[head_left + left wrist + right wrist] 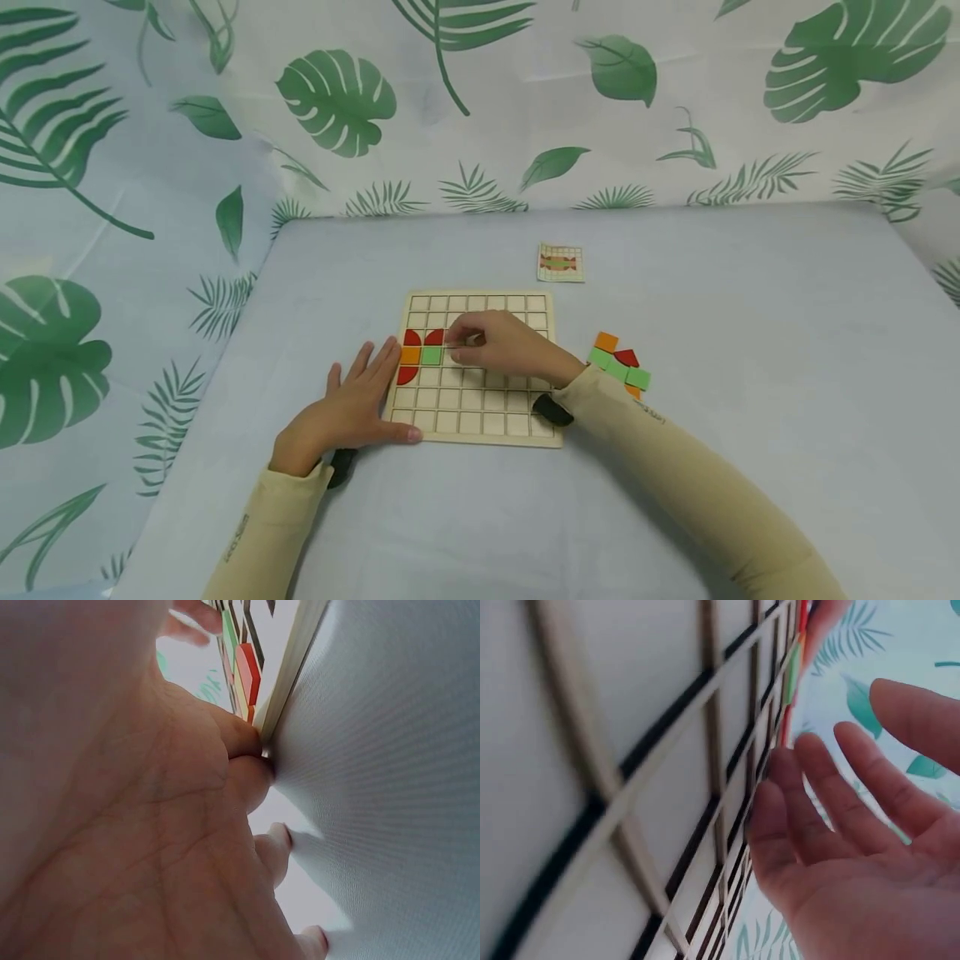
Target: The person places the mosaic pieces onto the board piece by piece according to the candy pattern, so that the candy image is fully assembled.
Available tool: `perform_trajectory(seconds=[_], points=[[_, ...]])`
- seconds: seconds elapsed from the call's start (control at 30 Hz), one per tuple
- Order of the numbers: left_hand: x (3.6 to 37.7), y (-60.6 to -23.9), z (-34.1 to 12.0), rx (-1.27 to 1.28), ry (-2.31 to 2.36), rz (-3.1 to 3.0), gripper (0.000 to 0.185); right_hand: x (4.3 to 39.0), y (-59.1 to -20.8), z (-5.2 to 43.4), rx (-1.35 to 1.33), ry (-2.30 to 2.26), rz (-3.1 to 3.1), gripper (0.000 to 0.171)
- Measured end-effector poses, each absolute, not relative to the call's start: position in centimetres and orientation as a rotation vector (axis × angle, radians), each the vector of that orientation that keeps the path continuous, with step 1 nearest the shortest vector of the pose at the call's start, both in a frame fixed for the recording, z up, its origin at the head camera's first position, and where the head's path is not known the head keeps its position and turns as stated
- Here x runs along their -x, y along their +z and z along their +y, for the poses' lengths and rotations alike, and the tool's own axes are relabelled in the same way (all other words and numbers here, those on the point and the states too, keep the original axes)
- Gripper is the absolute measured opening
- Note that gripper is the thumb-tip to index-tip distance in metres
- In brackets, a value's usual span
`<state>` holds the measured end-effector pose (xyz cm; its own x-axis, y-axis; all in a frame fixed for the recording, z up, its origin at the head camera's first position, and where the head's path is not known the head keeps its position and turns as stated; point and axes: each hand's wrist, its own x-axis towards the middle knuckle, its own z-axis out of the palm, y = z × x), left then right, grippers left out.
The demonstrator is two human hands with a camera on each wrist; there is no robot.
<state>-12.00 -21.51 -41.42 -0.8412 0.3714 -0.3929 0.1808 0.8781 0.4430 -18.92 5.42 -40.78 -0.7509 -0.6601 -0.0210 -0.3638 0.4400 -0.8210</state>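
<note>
Both sleeves, pale beige, come into the head view from the bottom edge, and they lie nearest the camera. Past them sits the wooden grid board (480, 421), flat on the worktop (750, 333), which is covered in light blue-grey cloth.

My right hand (504, 346) hovers low over the middle of the board, its fingers (832, 780) slightly bent and a little apart. In the right wrist view they hold nothing, and the fingertips are close to the grid lines. Whether they touch the board I cannot tell.

My left hand (352, 408) lies flat on the worktop at the board's left edge, fingers (251, 780) straight and spread, the fingertips and thumb pressed against the wooden rim.

At the board's left side are 5 placed tiles (420, 355): 2 red curved pieces on top, an orange square and a green square just beside each other below them, and 1 red curved piece under the orange square.

To the right of the board, well apart from my right hand, lies a loose pile of tiles (619, 364) in orange, green and red.

Beyond the board's far right corner lies a small pattern card (561, 262). Leaf-printed fabric (337, 100) hangs behind and to the left.
</note>
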Motion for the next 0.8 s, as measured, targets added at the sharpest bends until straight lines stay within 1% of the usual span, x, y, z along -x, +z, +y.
perform_trajectory(seconds=[0.17, 0.3, 0.47, 0.6, 0.8], points=[[12.1, -41.6, -21.7, -0.412, 0.537, 2.573, 0.132, 19.4, -41.4, 5.2, 1.017, -1.137, 2.328, 0.038], [12.1, -41.6, -21.7, -0.416, 0.532, 2.573, 0.131, 19.6, -41.6, 4.9, 1.091, -1.096, 2.314, 0.037], [12.1, -41.4, -21.5, -0.414, 0.523, 2.575, 0.131, 19.1, -41.1, 5.2, 1.044, -1.088, 2.323, 0.033], [12.0, -41.1, -21.4, -0.407, 0.535, 2.565, 0.131, 18.3, -40.6, 5.9, 0.971, -1.089, 2.319, 0.034], [11.8, -41.0, -21.3, -0.402, 0.554, 2.557, 0.132, 17.4, -40.5, 7.3, 0.984, -1.148, 2.284, 0.039]])
